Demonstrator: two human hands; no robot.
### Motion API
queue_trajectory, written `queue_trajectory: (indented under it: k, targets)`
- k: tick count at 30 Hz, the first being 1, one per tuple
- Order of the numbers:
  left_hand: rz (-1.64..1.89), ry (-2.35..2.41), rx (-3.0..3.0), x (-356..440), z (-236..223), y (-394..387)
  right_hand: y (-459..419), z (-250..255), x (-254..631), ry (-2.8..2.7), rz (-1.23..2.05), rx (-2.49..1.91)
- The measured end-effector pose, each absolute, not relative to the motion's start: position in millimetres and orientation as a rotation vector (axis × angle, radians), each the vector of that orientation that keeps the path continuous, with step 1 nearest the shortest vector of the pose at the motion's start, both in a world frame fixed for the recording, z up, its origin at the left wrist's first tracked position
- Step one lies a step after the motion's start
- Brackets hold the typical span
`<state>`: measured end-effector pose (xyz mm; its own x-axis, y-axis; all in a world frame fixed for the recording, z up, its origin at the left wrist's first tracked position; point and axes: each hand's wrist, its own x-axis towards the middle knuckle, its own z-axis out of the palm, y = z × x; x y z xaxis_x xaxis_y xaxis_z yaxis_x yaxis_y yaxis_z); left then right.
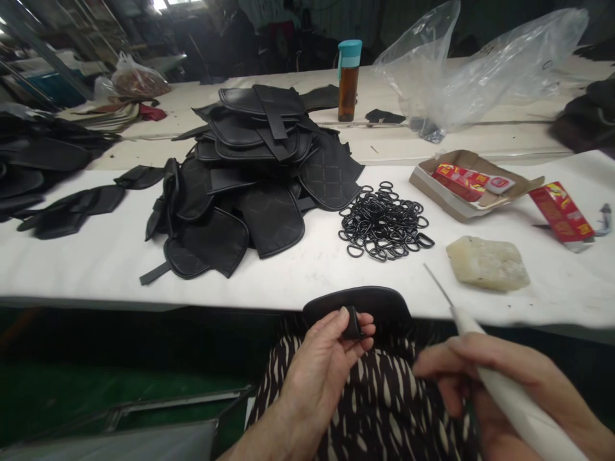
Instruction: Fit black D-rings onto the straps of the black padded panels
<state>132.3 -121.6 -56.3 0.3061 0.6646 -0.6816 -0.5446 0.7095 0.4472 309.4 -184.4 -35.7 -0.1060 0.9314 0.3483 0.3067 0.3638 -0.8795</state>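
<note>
My left hand (323, 358) pinches the strap of a black leather piece (365, 301) that lies over the table's near edge above my lap. My right hand (485, 378) is wrapped round a white pen-shaped tool (504, 390) whose thin metal tip (437, 285) points up and left over the table. A heap of black rings (384, 221) lies just beyond. A tall stack of black leather pieces (254, 173) with straps sits to the left of the rings.
A pale wax-like block (487, 262) lies right of the rings. Behind it sit an open cardboard box (468, 186) with red packets and a loose red packet (560, 211). A bottle (348, 80) and a clear plastic bag (480, 64) stand further back. More black pieces (43, 173) lie far left.
</note>
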Motion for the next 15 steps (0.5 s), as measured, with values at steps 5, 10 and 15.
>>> queue_trajectory:
  k: [5,10,15]
  targets:
    - [0.84,0.954,0.154,132.0,-60.0,-123.7,-183.3,-34.6,298.1,-1.673,0.521,-1.175]
    - [0.856,0.971,0.153,132.8,-60.0,-124.4,-187.6,-40.8,276.9,-1.673,0.378,-1.204]
    - [0.852,0.931,0.175,131.8,-60.8,-123.4,-192.1,-45.0,276.3,-1.594,0.327,-1.239]
